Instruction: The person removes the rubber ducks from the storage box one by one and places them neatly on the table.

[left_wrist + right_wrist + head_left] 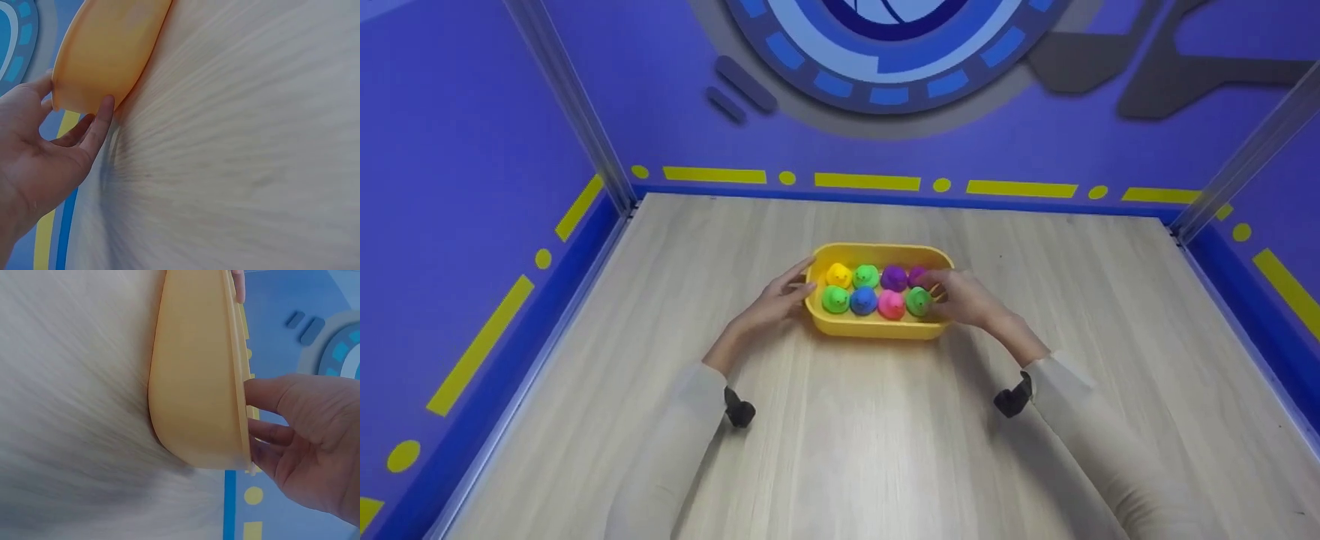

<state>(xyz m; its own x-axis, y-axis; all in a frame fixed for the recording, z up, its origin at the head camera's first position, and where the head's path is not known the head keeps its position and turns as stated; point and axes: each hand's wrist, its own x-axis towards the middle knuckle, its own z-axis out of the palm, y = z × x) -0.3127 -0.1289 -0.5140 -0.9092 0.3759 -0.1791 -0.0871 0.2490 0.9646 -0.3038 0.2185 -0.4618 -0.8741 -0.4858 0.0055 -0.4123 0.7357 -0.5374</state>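
Observation:
A yellow plastic basin point(877, 328) sits on the table, holding several small duck-shaped toys in two rows. My left hand point(777, 300) grips its left end, thumb over the rim; in the left wrist view, other fingers point(101, 126) lie against the outer wall. My right hand point(967, 298) reaches over the right end, fingertips inside by a purple toy duck point(916, 277) and a green toy duck point(918, 301). Its fingers partly cover both. The right wrist view hides those fingertips behind the rim point(239, 382), so I cannot tell whether they pinch a duck.
Also in the basin are a yellow duck point(838, 276), a blue duck point(863, 301), a pink duck point(892, 304) and others. Wood-grain tabletop point(840, 435) surrounds it. Blue printed panels point(877, 150) stand behind and at both sides, joined by metal posts point(585, 112).

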